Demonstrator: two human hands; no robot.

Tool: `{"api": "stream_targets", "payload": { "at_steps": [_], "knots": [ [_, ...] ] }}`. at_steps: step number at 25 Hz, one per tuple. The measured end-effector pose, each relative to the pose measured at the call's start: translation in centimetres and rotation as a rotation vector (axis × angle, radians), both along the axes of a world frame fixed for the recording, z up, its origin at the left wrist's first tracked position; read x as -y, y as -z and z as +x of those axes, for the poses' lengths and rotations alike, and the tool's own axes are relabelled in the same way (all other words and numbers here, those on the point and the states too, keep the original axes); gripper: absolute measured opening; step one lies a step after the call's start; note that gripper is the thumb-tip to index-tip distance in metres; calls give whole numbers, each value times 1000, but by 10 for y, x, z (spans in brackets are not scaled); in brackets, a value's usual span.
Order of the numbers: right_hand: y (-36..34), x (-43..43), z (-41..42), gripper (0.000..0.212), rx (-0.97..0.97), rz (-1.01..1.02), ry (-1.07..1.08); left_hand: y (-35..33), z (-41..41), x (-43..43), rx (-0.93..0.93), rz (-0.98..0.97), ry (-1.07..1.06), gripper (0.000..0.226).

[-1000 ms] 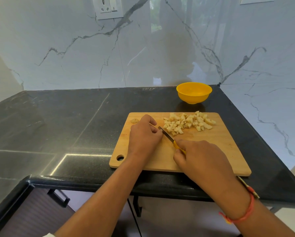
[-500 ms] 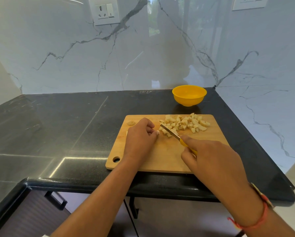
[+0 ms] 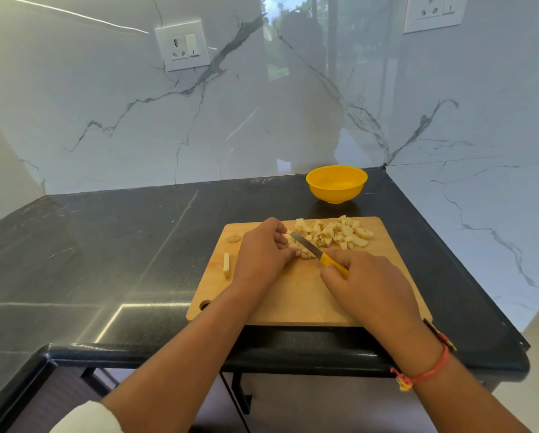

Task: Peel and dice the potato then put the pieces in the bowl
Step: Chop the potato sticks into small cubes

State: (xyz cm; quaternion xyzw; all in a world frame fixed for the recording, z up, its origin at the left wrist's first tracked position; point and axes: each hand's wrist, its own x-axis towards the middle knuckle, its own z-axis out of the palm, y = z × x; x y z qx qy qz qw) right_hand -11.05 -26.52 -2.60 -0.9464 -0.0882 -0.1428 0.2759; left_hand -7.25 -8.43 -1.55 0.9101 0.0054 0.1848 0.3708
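Wooden board (image 3: 293, 295) on black counter (image 3: 121, 245), dice (image 3: 340, 234) heaped at far edge, near yellow bowl (image 3: 337, 195). Right hand (image 3: 368, 285) gripping knife (image 3: 318, 253) (yellow handle), blade down in pile's near end; left hand (image 3: 262, 254) curled, pinching potato (image 3: 293, 242) beside blade. Lone strip (image 3: 227, 265) at left.

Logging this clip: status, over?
Left hand pinches pale potato strips; right hand grips yellow-handled knife. Diced pile on wooden board; yellow plastic bowl empty. Nothing blocking.

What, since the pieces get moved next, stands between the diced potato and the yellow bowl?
Nothing visible does. The diced potato lies at the far edge of the cutting board; the yellow bowl stands just beyond, with only bare counter between. The left hand, right hand and knife are on the pile's near side.
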Motion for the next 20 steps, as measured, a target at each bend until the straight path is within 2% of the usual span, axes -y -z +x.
{"api": "stream_targets", "payload": {
  "at_steps": [6, 14, 20],
  "knots": [
    [0, 1, 3, 30, -49, 16, 17, -2, 7, 3, 7, 30, -11, 37],
    [-10, 21, 5, 26, -257, 66, -47, 3, 8, 2, 21, -3, -19, 38],
    [-14, 25, -5, 28, -111, 105, -7, -1, 3, 0, 2, -32, 7, 40]
  ]
}}
